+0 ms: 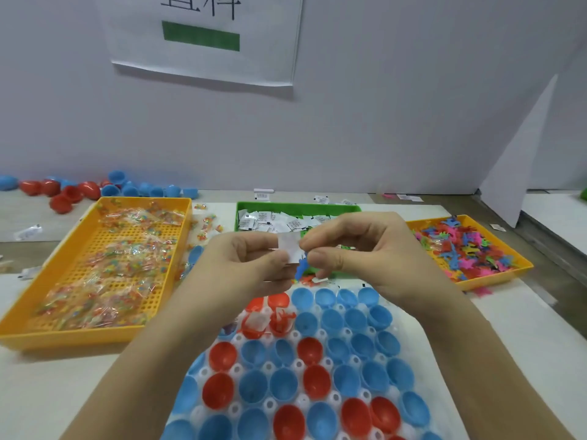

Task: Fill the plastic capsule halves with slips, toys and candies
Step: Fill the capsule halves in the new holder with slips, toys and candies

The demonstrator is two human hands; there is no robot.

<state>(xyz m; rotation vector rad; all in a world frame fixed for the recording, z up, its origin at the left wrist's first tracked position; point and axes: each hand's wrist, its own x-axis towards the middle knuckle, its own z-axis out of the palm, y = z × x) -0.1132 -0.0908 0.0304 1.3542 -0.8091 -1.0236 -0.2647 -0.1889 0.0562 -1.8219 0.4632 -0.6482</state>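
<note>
My left hand [251, 262] and my right hand [362, 249] meet above the far end of a white holder [327, 398] filled with several red and blue capsule halves. Both hands pinch a white paper slip [290, 247] between thumb and fingers. A small blue toy [301, 268] hangs from my right fingers just below the slip. One red half [255, 323] near my left wrist holds a slip, and the red half [282, 322] next to it holds a red toy. The other halves look empty.
An orange tray [95, 336] of wrapped candies sits at the left. A green tray [298, 207] of white slips stands behind my hands. Another orange tray [495, 277] with colourful toys is at the right. Loose red and blue halves [73, 188] lie by the back wall.
</note>
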